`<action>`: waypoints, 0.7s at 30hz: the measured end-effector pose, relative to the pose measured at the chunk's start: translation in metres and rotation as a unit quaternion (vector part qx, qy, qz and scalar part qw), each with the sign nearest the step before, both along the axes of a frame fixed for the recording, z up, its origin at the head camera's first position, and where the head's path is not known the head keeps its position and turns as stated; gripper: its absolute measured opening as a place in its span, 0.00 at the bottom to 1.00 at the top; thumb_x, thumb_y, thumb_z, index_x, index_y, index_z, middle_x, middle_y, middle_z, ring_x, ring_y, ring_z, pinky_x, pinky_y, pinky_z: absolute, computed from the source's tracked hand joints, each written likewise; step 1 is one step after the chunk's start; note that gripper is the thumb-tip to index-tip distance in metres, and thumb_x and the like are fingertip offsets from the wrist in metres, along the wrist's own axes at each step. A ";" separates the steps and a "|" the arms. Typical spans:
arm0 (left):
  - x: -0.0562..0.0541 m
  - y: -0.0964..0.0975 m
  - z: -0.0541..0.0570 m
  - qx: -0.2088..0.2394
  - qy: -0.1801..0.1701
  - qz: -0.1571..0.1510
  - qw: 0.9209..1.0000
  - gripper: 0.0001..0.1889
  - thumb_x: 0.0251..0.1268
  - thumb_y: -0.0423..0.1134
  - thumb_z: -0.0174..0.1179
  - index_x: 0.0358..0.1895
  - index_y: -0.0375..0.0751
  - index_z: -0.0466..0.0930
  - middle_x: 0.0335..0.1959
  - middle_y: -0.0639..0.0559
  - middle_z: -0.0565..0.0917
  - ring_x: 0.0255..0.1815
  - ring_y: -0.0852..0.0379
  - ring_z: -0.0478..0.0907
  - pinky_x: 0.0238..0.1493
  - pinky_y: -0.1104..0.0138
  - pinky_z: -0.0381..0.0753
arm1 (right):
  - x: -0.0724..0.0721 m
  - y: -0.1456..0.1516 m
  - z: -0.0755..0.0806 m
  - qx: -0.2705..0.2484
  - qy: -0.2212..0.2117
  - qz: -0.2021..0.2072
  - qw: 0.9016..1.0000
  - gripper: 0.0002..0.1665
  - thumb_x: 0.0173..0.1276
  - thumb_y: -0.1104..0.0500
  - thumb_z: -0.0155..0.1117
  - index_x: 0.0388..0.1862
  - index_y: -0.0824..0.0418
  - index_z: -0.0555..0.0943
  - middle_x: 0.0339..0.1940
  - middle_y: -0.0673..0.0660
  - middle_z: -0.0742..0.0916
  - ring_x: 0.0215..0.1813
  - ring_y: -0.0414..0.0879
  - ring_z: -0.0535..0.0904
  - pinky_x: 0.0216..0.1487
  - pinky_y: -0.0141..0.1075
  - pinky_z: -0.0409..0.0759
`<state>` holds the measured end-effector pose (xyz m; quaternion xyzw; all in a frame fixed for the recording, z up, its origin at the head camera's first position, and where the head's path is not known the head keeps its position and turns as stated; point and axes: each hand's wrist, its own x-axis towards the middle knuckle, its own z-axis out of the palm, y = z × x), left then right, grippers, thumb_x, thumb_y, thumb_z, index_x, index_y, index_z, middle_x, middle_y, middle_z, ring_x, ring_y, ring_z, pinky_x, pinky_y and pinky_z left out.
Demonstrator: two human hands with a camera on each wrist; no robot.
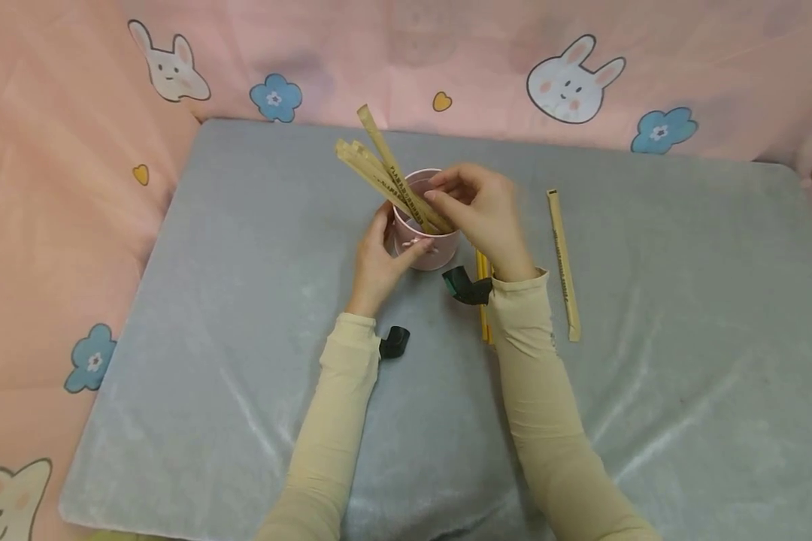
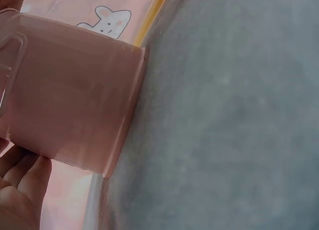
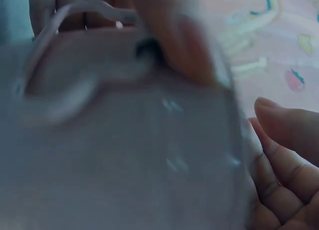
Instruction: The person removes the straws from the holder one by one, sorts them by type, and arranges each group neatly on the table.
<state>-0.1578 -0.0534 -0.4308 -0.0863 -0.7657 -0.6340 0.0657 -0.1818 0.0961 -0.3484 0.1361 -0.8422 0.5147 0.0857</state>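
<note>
A small pink bucket (image 1: 428, 252) stands on the grey cloth, with its handle partly in view in the left wrist view. My left hand (image 1: 382, 259) grips its side, the thumb near the rim. Several slim paper-wrapped sticks (image 1: 379, 169) with dark print lean out of it toward the back left; what is inside the wrappers is hidden. Over the bucket's right rim is my right hand (image 1: 483, 207), fingers bent and close beside the sticks. In the right wrist view its thumb and fingers (image 3: 289, 180) stand apart with nothing between them.
Another paper-wrapped stick (image 1: 564, 267) lies on the table (image 1: 683, 300) to the right. Yellow sticks (image 1: 483, 315) lie partly under my right wrist. Black wrist cameras show at both cuffs. A pink cloth with rabbits (image 1: 413, 45) hangs behind the table.
</note>
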 end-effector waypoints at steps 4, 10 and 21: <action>0.000 0.000 -0.001 -0.005 0.009 -0.001 1.000 0.40 0.54 0.34 0.69 0.69 0.31 0.59 0.66 0.38 0.66 0.67 0.53 0.64 0.66 0.72 0.62 | -0.008 -0.013 -0.003 0.036 -0.012 0.013 0.999 0.09 0.61 0.66 0.67 0.39 0.69 0.83 0.34 0.62 0.87 0.30 0.47 0.81 0.33 0.30 0.78; 0.000 0.000 0.000 -0.011 0.009 -0.002 1.000 0.40 0.55 0.35 0.69 0.70 0.33 0.58 0.67 0.39 0.66 0.67 0.54 0.64 0.65 0.72 0.63 | -0.012 -0.020 -0.005 0.124 -0.022 -0.001 0.992 0.12 0.62 0.60 0.68 0.43 0.65 0.83 0.35 0.59 0.86 0.34 0.48 0.82 0.37 0.38 0.80; 0.000 0.000 0.000 0.002 0.010 -0.001 1.000 0.39 0.54 0.34 0.69 0.68 0.31 0.60 0.66 0.38 0.67 0.67 0.52 0.64 0.65 0.72 0.63 | -0.012 -0.024 -0.009 0.203 0.000 -0.017 0.979 0.13 0.63 0.55 0.67 0.44 0.60 0.84 0.34 0.55 0.86 0.33 0.46 0.81 0.33 0.40 0.77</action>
